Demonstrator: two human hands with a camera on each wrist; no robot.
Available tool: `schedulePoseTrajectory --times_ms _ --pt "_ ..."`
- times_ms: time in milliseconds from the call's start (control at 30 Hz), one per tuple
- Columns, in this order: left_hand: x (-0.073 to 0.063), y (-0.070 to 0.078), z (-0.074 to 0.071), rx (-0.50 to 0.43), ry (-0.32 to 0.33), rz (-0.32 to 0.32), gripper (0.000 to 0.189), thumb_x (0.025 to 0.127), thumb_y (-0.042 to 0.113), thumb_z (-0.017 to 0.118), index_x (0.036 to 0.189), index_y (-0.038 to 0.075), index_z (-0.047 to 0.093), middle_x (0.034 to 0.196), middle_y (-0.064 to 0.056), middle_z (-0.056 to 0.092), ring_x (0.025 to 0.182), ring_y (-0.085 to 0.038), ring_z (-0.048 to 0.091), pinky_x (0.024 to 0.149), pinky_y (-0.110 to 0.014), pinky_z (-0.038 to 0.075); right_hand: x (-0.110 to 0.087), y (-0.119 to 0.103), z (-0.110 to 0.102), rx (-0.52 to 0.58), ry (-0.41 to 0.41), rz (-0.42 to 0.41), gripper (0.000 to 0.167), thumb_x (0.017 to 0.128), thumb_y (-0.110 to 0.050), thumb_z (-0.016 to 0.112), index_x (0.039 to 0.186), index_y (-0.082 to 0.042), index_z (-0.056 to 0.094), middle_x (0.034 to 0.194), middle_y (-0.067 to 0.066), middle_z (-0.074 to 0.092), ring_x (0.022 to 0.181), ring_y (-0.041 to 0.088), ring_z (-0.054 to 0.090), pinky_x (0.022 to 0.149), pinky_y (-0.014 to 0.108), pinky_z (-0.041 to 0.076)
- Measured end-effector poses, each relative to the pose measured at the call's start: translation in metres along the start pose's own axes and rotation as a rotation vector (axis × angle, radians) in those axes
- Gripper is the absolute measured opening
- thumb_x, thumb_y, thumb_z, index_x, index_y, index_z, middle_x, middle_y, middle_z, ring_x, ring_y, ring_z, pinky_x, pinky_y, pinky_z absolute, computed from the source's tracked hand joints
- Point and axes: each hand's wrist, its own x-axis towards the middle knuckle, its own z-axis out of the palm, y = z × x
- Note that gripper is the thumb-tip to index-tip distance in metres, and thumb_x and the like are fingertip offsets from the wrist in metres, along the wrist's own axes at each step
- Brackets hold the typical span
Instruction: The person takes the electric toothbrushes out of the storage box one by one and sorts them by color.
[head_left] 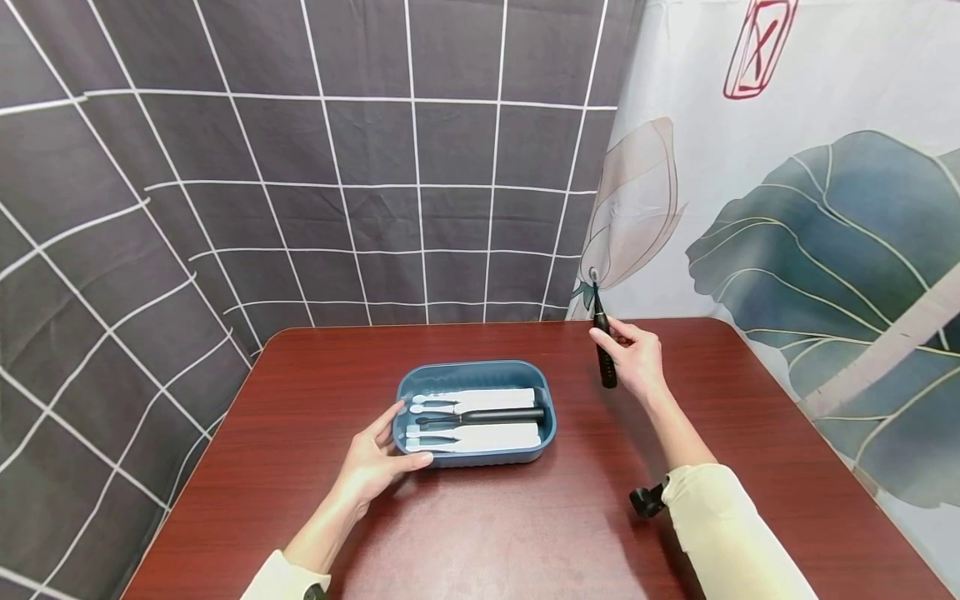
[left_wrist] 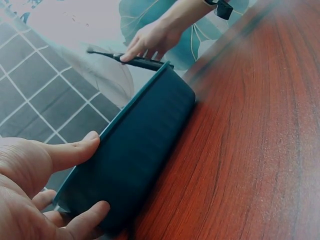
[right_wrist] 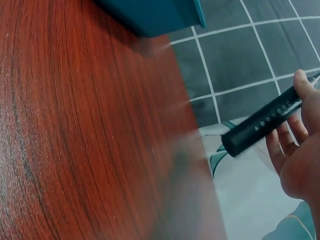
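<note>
My right hand pinches a black electric toothbrush between thumb and fingers, right of and above a blue plastic bin. The brush head points up and away; in the right wrist view a row of small marks runs along the black handle. My left hand grips the left end of the blue bin, with the thumb at its near side. Inside the bin lie several white electric toothbrushes and another black electric toothbrush, their heads to the left.
The bin stands on a reddish-brown wooden table. Behind it hangs a dark grey cloth with a white grid; a white curtain with leaf prints hangs at the right. A black device sits at my right wrist.
</note>
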Motion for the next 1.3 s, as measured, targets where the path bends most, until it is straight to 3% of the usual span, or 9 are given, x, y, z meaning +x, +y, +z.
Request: schedulePoseTrajectory --times_ms 200,333,467,667,867,1133,1300 --pt "0.002 -0.001 0.001 -0.008 0.002 -0.003 0.098 0.069 0.008 0.093 0.153 0.012 0.043 0.152 -0.020 0.043 0.131 -0.039 0.051 0.096 -0.035 0.050 0.001 0.006 -0.004 -0.008 0.005 0.045 0.045 0.088 -0.036 0.079 0.126 -0.011 0.072 0.100 0.012 0.071 0.075 0.011 0.061 0.064 0.014 0.048" --pt "0.003 -0.001 0.002 -0.013 0.006 -0.012 0.098 0.068 0.008 0.094 0.153 0.013 0.044 0.152 -0.019 0.043 0.131 -0.037 0.051 0.093 -0.030 0.050 0.001 0.009 -0.008 0.020 0.008 0.064 0.046 0.088 -0.033 0.080 0.126 -0.008 0.071 0.102 0.016 0.071 0.076 0.004 0.066 0.067 0.013 0.052" --pt "0.002 -0.001 0.001 -0.010 0.002 -0.005 0.098 0.069 0.008 0.093 0.153 0.012 0.044 0.151 -0.020 0.044 0.131 -0.038 0.051 0.097 -0.036 0.049 0.000 0.010 -0.009 0.050 0.021 0.079 0.045 0.087 -0.026 0.082 0.125 -0.005 0.071 0.102 0.020 0.071 0.074 -0.002 0.065 0.067 0.013 0.053" --pt "0.001 0.001 0.000 -0.007 -0.006 0.007 0.096 0.070 0.006 0.092 0.153 0.010 0.043 0.150 -0.022 0.045 0.132 -0.039 0.050 0.104 -0.045 0.044 -0.001 0.015 -0.011 0.004 0.046 0.085 0.044 0.086 -0.028 0.082 0.124 -0.007 0.073 0.101 0.018 0.073 0.079 0.004 0.064 0.064 0.012 0.050" --pt "0.002 0.001 0.000 -0.005 -0.005 0.007 0.096 0.070 0.007 0.093 0.152 0.010 0.044 0.149 -0.021 0.046 0.132 -0.038 0.050 0.104 -0.044 0.044 -0.003 0.020 -0.011 -0.030 0.056 0.080 0.045 0.087 -0.029 0.081 0.125 -0.007 0.072 0.105 0.018 0.073 0.084 0.008 0.064 0.064 0.011 0.048" --pt "0.002 -0.001 0.001 0.011 0.010 -0.010 0.097 0.069 0.010 0.094 0.153 0.013 0.044 0.151 -0.020 0.044 0.132 -0.038 0.050 0.103 -0.044 0.044 -0.004 0.027 -0.004 0.000 0.051 0.090 0.043 0.088 -0.026 0.080 0.125 -0.005 0.071 0.107 0.020 0.073 0.079 -0.005 0.062 0.069 0.010 0.050" --pt "0.001 -0.001 0.000 0.009 0.009 -0.013 0.098 0.069 0.010 0.094 0.153 0.014 0.044 0.152 -0.019 0.043 0.132 -0.038 0.050 0.103 -0.044 0.044 -0.005 0.029 -0.001 0.006 0.045 0.102 0.043 0.088 -0.027 0.080 0.126 -0.007 0.072 0.107 0.019 0.072 0.079 -0.004 0.062 0.070 0.010 0.050"
